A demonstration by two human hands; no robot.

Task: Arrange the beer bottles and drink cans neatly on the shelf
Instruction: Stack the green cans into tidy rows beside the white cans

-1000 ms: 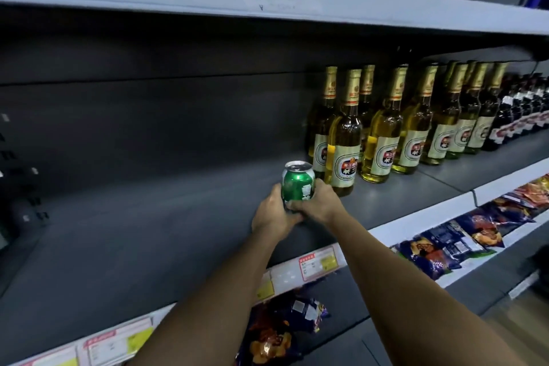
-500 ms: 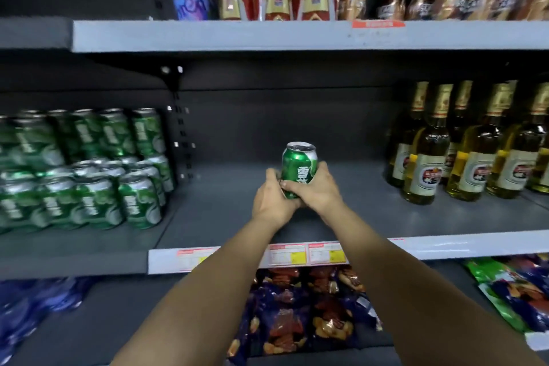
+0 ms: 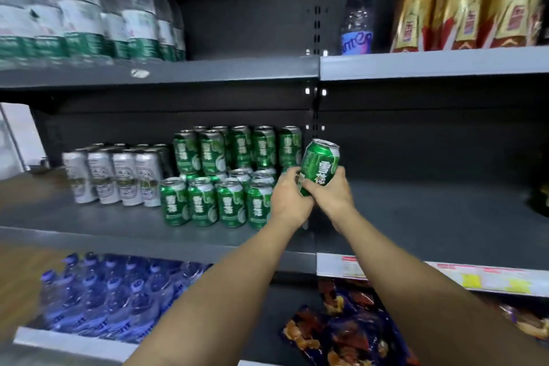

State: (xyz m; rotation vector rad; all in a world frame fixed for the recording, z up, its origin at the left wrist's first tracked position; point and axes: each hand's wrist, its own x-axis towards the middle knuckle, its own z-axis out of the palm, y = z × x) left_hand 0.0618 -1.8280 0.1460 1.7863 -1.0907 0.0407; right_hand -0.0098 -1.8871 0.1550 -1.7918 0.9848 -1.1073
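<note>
Green can, clamped in the fingers of both left hand and right hand, is now arriving beside the matching green stack at frame centre, tilted, nearing placement.

Both bare forearms reach up to mid-frame, left hand and right hand pressed together, fingers curled in a shared grip

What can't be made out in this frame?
- Held green can: its lower end is hidden by the left hand and right hand.
- Stacked green cans: rear rows hidden by the front ones.
- Dark item at the head view's right edge: cut off, unidentifiable.
- Price tags: blurred, unreadable.
</note>
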